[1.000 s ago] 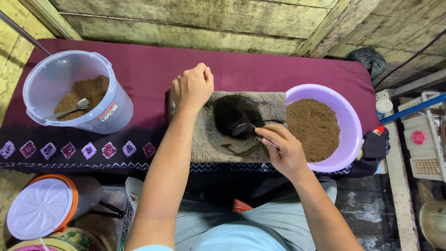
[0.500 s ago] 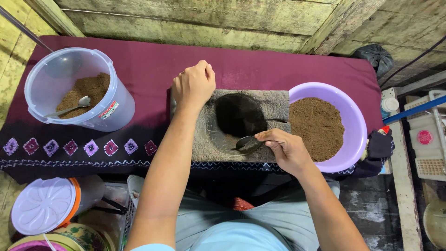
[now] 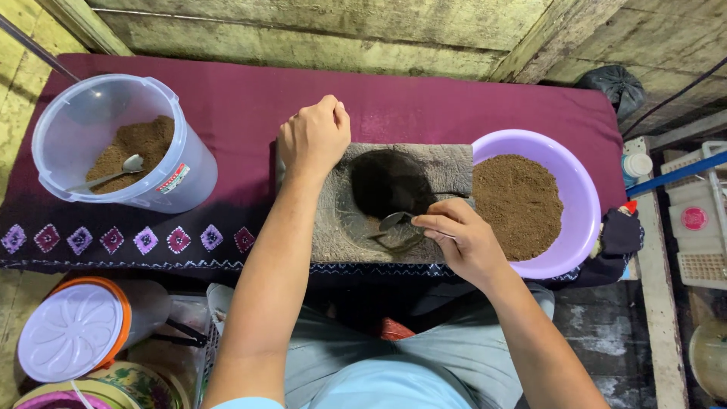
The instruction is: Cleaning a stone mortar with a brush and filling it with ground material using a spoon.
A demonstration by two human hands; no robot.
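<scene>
From the head view, a grey stone mortar (image 3: 394, 203) is seen in the middle of a maroon cloth (image 3: 227, 106). Its far left corner is covered by the left hand (image 3: 314, 136), clenched into a fist. A metal spoon (image 3: 395, 221) is pinched by the right hand (image 3: 462, 238) at the mortar's near rim. Right of the mortar a purple bowl (image 3: 587, 197) of brown powder (image 3: 519, 201) is touching it; well to its left stands a clear tub (image 3: 113, 144). Compared with half a second ago, the spoon is raised slightly toward the hollow.

Likely rustic home kitchen, plank walls (image 3: 303, 30), stone mortar (image 3: 394, 201)
</scene>
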